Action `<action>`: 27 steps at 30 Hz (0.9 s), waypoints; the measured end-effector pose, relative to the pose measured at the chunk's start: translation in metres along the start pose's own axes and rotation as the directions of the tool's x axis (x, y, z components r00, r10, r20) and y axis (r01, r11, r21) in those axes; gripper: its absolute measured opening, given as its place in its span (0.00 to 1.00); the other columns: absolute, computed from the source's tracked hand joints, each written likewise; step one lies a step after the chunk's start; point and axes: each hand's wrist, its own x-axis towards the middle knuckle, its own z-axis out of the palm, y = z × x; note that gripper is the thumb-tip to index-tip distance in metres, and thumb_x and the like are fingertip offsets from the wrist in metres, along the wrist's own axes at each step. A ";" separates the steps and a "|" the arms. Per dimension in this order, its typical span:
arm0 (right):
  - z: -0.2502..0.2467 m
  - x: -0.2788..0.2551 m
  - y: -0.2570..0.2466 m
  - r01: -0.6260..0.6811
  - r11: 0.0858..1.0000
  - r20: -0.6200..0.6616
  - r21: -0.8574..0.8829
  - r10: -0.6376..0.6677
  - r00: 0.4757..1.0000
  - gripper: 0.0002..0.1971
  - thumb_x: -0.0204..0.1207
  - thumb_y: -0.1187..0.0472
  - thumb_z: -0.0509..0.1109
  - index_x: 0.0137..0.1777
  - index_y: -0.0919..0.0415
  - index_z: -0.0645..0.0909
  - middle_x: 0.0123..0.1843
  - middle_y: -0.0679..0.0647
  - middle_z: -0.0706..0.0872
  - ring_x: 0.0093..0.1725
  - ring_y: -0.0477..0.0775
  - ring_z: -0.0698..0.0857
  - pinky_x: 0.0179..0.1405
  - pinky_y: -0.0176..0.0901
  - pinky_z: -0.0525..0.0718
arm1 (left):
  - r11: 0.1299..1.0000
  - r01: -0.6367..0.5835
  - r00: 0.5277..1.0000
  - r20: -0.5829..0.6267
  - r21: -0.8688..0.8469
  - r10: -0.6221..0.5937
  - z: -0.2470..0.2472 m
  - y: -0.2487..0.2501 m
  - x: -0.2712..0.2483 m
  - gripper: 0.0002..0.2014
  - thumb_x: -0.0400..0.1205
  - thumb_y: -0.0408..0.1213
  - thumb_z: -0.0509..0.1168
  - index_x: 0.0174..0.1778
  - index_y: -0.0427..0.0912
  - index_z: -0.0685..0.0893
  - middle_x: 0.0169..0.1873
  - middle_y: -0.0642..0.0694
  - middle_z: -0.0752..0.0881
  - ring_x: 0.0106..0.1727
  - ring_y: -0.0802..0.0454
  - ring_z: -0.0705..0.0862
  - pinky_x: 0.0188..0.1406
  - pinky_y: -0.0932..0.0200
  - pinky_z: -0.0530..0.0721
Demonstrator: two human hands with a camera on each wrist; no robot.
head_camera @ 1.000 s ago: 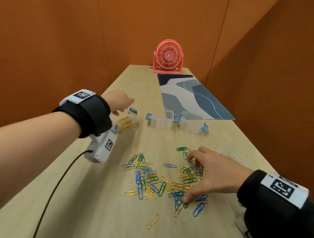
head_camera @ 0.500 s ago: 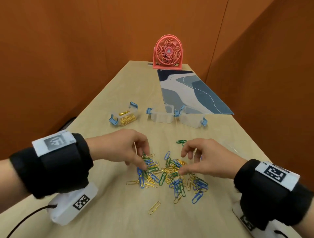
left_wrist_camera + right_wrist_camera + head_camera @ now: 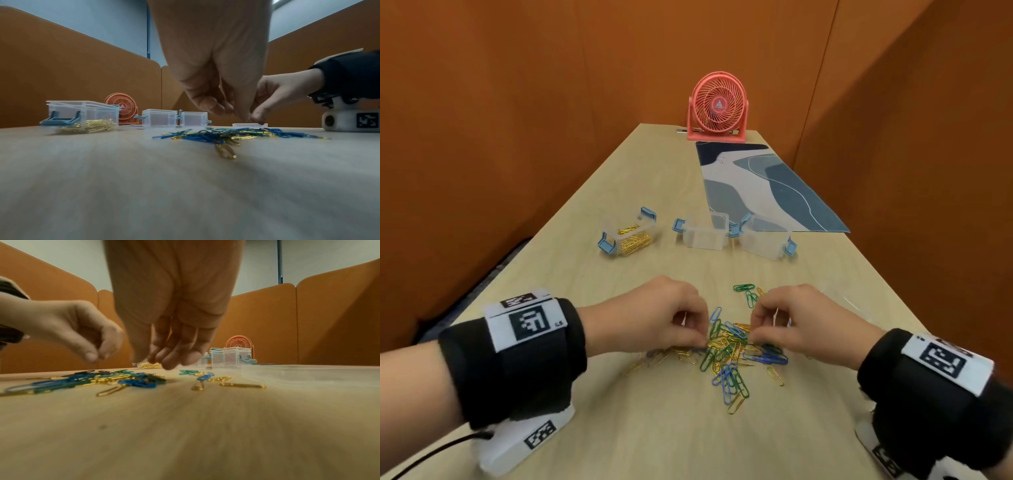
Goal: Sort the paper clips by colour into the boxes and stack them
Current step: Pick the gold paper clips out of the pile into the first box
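Note:
A heap of blue, green and gold paper clips [image 3: 732, 353] lies on the table in front of me. My left hand [image 3: 697, 337] reaches into its left side, thumb and forefinger pressed together [image 3: 96, 356]. From the right, my right hand [image 3: 756, 335] comes in with its fingers curled down over the clips [image 3: 162, 363]. Any clip held between either hand's fingers is hidden. Behind the heap stand three clear boxes with blue latches. The left box [image 3: 628, 236] holds gold clips. The middle box [image 3: 703, 234] and the right box [image 3: 765, 238] look empty.
A pink fan [image 3: 717, 106] stands at the table's far end, with a blue patterned mat [image 3: 763, 185] in front of it. A clear lid [image 3: 249, 125] lies flat right of the heap. Orange partitions wall in the table on both sides.
My left hand came back from the gold-clip box to the heap. Both hands closed in on the heap's middle, pushing the clips into a tighter heap.

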 end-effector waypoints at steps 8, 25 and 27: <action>0.003 0.009 -0.002 -0.093 0.993 0.037 -0.066 0.096 0.995 0.14 0.68 0.50 0.77 0.52 0.52 0.86 0.41 0.42 0.80 0.33 0.37 0.76 0.32 0.24 0.73 | 0.990 -0.084 0.988 0.142 0.113 0.067 0.007 0.014 0.039 0.15 0.76 0.49 0.70 0.57 0.51 0.87 0.48 0.53 0.80 0.43 0.61 0.74 0.47 0.62 0.77; 0.005 0.013 0.002 -0.125 0.992 -0.077 -0.007 0.124 0.989 0.05 0.76 0.58 0.69 0.47 0.53 0.86 0.44 0.48 0.87 0.44 0.45 0.82 0.50 0.42 0.82 | 0.999 0.024 1.000 0.015 0.031 -0.024 -0.001 0.002 0.012 0.12 0.76 0.49 0.69 0.53 0.51 0.88 0.46 0.55 0.84 0.43 0.59 0.80 0.46 0.64 0.79; 0.005 0.013 0.002 -0.141 0.990 -0.094 -0.009 0.139 0.986 0.05 0.77 0.58 0.68 0.49 0.54 0.85 0.44 0.48 0.86 0.45 0.46 0.81 0.48 0.40 0.81 | 0.997 0.028 0.995 0.090 0.067 -0.034 0.002 0.007 0.022 0.18 0.76 0.53 0.69 0.60 0.53 0.85 0.51 0.54 0.82 0.45 0.61 0.78 0.47 0.68 0.76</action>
